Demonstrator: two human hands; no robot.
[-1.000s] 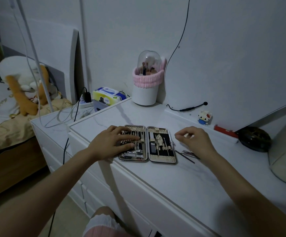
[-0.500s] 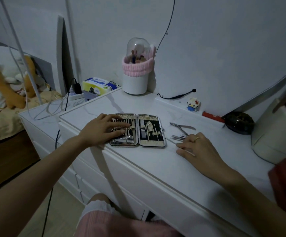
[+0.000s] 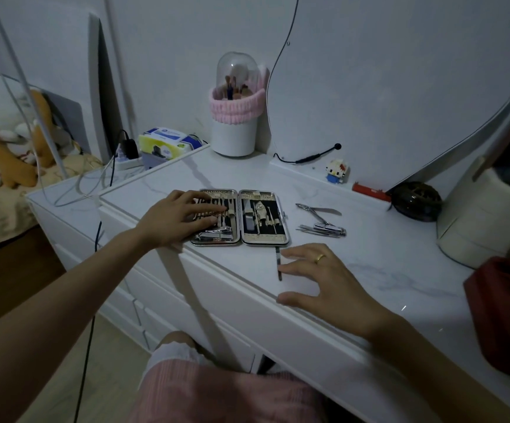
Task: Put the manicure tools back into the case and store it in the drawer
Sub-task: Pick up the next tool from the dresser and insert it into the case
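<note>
The manicure case (image 3: 264,238) lies open flat on the white dresser top (image 3: 369,264), with several metal tools strapped in both halves. My left hand (image 3: 177,219) rests flat on the case's left half, fingers spread over the tools. My right hand (image 3: 317,279) hovers near the dresser's front edge, fingers apart, its fingertips touching a thin dark tool (image 3: 278,264) that lies just in front of the case. To the right of the case lie loose nippers (image 3: 316,209) and a pile of clippers and thin tools (image 3: 323,230).
A white brush holder with a pink band (image 3: 235,129) stands at the back. A small figurine (image 3: 336,170), a red item (image 3: 369,190) and a dark round object (image 3: 416,201) line the back right. A red bag (image 3: 503,315) sits at right. Drawer fronts (image 3: 217,319) are below the top.
My right hand has moved from the loose tools toward the front edge, dragging a thin tool to just in front of the case. My left hand stays on the case. The camera moved closer.
</note>
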